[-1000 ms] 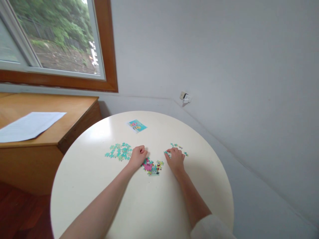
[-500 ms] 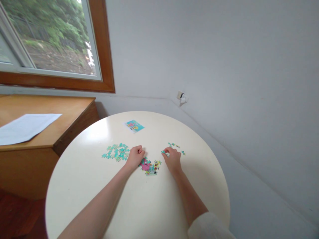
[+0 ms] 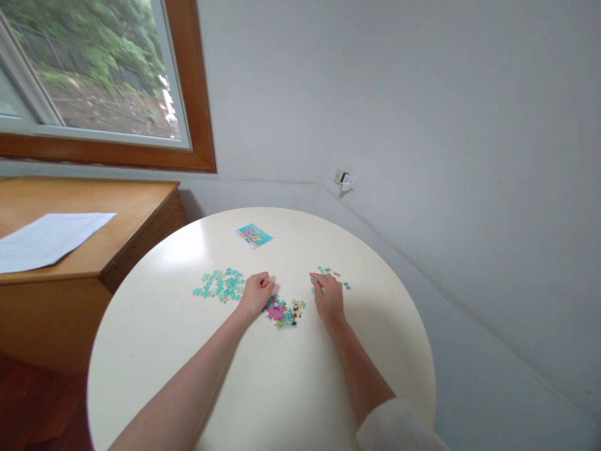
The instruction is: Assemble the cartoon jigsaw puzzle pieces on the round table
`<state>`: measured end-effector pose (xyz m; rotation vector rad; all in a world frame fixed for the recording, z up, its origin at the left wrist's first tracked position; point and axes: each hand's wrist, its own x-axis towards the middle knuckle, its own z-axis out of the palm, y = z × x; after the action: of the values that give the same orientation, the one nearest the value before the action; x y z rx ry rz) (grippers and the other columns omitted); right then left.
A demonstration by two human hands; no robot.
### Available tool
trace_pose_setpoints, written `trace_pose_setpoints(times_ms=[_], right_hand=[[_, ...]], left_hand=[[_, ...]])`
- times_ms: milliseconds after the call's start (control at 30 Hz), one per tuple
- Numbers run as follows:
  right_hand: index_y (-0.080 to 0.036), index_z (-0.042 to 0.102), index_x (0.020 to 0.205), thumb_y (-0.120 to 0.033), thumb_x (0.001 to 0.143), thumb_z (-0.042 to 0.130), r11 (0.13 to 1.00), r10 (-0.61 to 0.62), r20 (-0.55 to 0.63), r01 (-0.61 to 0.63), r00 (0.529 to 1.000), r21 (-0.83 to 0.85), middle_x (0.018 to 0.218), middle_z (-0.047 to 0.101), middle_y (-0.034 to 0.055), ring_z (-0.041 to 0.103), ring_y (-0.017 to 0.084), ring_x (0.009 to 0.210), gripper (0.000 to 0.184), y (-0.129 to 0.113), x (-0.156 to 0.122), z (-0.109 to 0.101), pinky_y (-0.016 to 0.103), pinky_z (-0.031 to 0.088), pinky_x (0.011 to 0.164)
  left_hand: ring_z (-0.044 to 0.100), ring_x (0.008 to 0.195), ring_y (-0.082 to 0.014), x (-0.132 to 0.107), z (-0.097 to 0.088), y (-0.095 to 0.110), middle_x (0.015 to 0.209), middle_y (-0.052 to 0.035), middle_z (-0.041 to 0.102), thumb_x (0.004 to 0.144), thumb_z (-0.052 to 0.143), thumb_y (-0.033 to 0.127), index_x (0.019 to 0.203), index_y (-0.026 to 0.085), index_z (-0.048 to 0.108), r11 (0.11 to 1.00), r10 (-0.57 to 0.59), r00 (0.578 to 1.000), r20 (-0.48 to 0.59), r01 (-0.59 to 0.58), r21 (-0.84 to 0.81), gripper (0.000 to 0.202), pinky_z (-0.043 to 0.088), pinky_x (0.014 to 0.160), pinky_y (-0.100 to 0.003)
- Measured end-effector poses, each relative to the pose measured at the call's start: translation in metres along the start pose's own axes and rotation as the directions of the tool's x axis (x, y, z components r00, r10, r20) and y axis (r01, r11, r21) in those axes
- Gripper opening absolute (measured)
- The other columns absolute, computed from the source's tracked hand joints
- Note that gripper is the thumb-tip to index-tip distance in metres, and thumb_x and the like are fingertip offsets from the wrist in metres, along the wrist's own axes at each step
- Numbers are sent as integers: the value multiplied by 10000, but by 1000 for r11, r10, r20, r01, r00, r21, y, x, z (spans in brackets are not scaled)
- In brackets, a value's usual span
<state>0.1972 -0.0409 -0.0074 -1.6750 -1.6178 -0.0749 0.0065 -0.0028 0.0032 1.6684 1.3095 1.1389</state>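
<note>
My left hand (image 3: 257, 293) is closed in a loose fist, resting at the upper left edge of a partly joined jigsaw puzzle (image 3: 286, 316). Whatever may be inside that fist is hidden. The joined part shows a pink figure and a yellow one. To the right of it, my right hand (image 3: 328, 297) has its thumb and fingers pinched around a small teal puzzle piece (image 3: 313, 289), partly covered by the fingers. Several loose puzzle pieces (image 3: 328, 270) lie just beyond the right hand. A larger heap of teal pieces (image 3: 220, 285) spreads left of my left hand.
A picture card (image 3: 254, 235) with a matching cartoon scene lies toward the far side of the round white table (image 3: 178, 351). Left of the table stands a wooden cabinet (image 3: 141, 213) with white paper (image 3: 56, 238) on it. A wall socket (image 3: 345, 180) holds a plug.
My right hand has shifted slightly away from the joined puzzle, toward the loose pieces on the right, its fingertips now higher. My left hand stays in place; the view has moved a little.
</note>
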Motion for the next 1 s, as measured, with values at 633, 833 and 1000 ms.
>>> trace_pose_setpoints(times_ms=[633, 833, 1000], right_hand=[[-215, 501, 758, -350, 747, 507, 882, 222, 23, -211, 975, 422, 692, 659, 47, 651, 198, 670, 135, -8, -1, -1, 316, 493, 672], [-204, 521, 797, -324, 775, 455, 863, 231, 37, -223, 972, 454, 714, 679, 47, 674, 195, 702, 139, -7, -1, -1, 312, 499, 693], [-181, 584, 924, -309, 812, 395, 887, 191, 28, -184, 981, 424, 762, 698, 51, 683, 184, 727, 255, -3, -2, 3, 301, 504, 694]], left_hand=[[205, 473, -79, 0, -1, -2, 454, 81, 177, 598, 408, 121, 484, 205, 194, 1000, 13, 1000, 5, -13, 7, 257, 172, 489, -224], [206, 474, -78, 0, -1, -2, 457, 81, 174, 598, 408, 130, 486, 205, 194, 1000, 16, 1000, 4, -16, 3, 252, 172, 494, -226], [211, 472, -78, 0, -1, -3, 458, 81, 180, 599, 407, 148, 479, 204, 206, 1000, 15, 1000, 2, -15, 0, 241, 170, 493, -229]])
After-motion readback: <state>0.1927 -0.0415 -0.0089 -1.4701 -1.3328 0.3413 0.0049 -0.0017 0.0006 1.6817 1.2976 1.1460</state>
